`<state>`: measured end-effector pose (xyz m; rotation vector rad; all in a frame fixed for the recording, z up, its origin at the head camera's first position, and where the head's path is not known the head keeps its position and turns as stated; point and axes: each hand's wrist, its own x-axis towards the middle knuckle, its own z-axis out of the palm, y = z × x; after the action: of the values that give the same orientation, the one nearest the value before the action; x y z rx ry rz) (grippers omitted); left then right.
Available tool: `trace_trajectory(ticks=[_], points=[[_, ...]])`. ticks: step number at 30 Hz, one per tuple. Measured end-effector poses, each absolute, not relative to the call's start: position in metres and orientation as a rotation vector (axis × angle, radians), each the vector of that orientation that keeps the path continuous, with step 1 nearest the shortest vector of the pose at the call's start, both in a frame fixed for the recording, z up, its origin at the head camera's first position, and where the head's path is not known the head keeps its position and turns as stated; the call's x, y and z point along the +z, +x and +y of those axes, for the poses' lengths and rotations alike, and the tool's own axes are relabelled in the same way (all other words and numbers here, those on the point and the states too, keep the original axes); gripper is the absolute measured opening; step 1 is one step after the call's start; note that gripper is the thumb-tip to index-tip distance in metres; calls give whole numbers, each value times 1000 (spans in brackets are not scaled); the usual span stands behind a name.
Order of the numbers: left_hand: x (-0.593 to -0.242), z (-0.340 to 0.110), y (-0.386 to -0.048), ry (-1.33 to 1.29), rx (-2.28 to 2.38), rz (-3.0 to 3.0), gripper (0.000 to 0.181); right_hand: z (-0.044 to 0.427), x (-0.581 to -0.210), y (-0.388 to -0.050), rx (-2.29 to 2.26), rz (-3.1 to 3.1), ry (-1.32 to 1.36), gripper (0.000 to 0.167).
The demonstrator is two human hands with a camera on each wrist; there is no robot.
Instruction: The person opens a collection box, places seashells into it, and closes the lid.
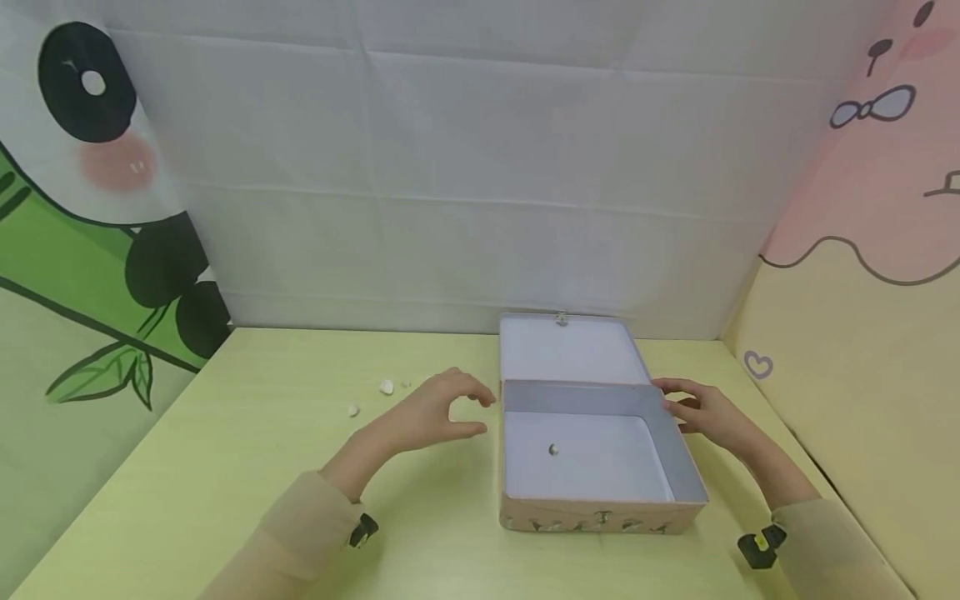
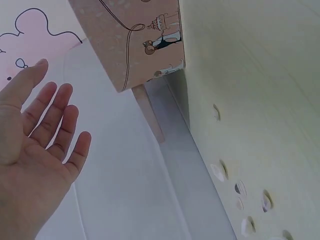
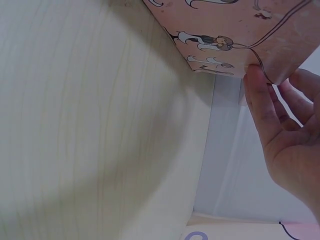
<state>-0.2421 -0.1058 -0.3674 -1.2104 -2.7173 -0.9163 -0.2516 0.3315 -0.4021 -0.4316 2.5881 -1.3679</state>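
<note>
A pink patterned box stands on the table, its lid tilted back. One small shell-like piece lies on its floor. My left hand is just left of the box, fingers loosely bent and holding nothing; the left wrist view shows the hand apart from the box side. The right hand touches the box's right wall near its back corner. In the right wrist view, the fingers of that hand rest at the box's edge.
Small whitish pieces lie on the table left of the box, among them one behind my left forearm and another nearer. The left wrist view shows several such pieces. A white cloth hangs behind the table.
</note>
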Motion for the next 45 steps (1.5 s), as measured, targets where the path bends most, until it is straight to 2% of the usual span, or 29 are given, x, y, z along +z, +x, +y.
trace_trajectory(ticks=[12, 25, 32, 45], points=[[-384, -151, -244, -1049, -997, -2655, 28, 331, -401, -252, -1369, 2592, -425, 52], [-416, -200, -261, -1009, -824, -2793, 30, 332, -402, -253, -1355, 2602, -436, 52], [-425, -217, -269, -909, -786, -2910, 28, 332, -402, -252, -1350, 2608, -427, 52], [-433, -226, -281, -967, -615, -3009, 14, 332, -405, -254, -1360, 2594, -442, 52]])
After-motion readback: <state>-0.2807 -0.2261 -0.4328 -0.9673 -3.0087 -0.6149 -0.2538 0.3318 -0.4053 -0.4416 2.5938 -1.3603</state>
